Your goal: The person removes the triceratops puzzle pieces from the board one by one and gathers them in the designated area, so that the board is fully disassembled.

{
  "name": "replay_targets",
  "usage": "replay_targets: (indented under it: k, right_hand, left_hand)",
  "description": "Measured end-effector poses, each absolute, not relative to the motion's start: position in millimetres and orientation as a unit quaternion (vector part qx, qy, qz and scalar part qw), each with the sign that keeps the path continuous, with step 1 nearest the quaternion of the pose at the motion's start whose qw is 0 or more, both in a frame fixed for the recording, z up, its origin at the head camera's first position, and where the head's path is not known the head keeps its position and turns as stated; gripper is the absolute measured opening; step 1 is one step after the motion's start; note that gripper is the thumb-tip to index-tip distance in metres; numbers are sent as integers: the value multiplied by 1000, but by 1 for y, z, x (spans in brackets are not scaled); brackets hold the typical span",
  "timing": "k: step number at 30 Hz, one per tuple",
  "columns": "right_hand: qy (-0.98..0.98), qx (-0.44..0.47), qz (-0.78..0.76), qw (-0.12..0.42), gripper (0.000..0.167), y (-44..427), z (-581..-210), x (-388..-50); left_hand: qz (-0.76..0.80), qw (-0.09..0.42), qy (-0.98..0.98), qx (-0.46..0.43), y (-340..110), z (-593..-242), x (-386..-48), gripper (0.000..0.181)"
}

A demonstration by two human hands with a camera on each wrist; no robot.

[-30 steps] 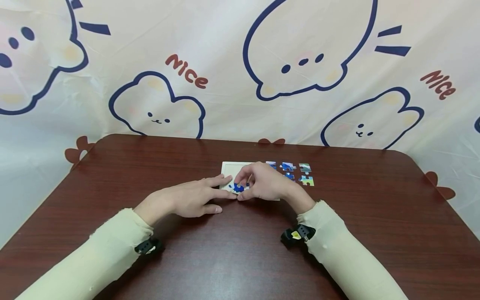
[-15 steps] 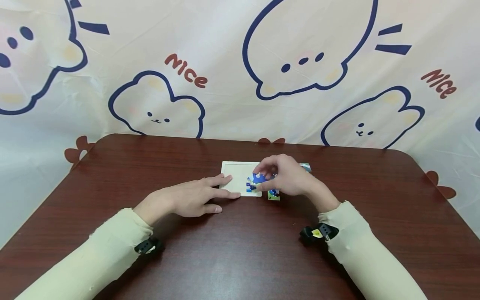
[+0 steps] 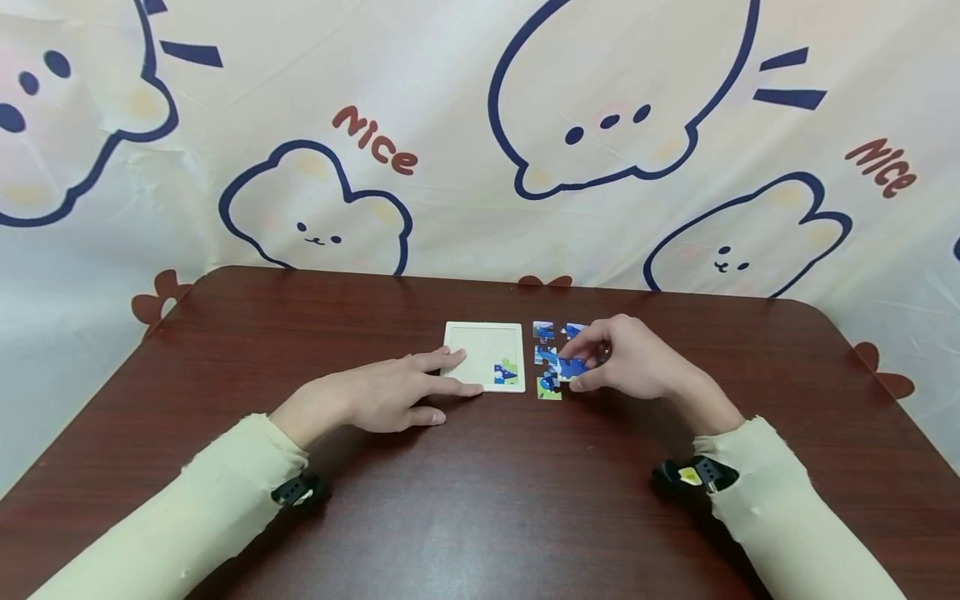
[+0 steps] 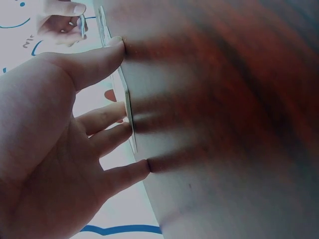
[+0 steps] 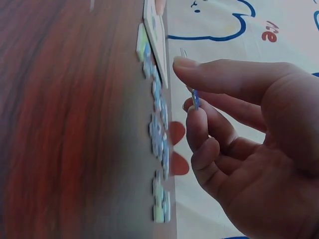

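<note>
A blue jigsaw piece [image 3: 572, 368] is pinched between thumb and fingers of my right hand [image 3: 637, 358]. In the right wrist view this piece [image 5: 196, 99] is seen edge-on, raised off the table. My left hand [image 3: 382, 396] lies with fingers spread at the left side of a white puzzle tray [image 3: 472, 346], thumb and index fingertips near its front edge. Green and blue jigsaw pieces [image 3: 506, 372] sit in the tray's lower right corner. Right of the tray lie several loose pieces [image 3: 543, 331]; my right hand partly hides this group.
A dark brown wooden table [image 3: 480, 500] carries everything. Behind it hangs a pale cloth [image 3: 450, 100] printed with cartoon outlines. In the right wrist view the loose pieces [image 5: 158, 132] lie flat in a row beside the tray [image 5: 155, 40].
My right hand has moved right, from over the tray to above the loose pieces, carrying the blue jigsaw piece. The tray's lower right corner has come into view. My left hand stays put.
</note>
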State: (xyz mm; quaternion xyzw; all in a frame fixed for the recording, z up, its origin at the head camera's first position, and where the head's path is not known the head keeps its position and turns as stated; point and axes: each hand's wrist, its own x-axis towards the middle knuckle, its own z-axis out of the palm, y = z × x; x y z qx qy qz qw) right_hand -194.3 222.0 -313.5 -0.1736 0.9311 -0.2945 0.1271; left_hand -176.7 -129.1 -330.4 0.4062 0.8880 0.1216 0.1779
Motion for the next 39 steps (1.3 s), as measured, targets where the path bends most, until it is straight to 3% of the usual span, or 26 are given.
replay_targets:
  k: [33,39]
  right_hand:
    - [941,-148,-266,148,33,236,-323,-182]
    - [943,-149,-269,127,29,235,-322,-183]
  left_hand:
    - [116,184,891,398,-127,-330,-176,55]
    - [116,182,890,401,-128,-329,-176,55]
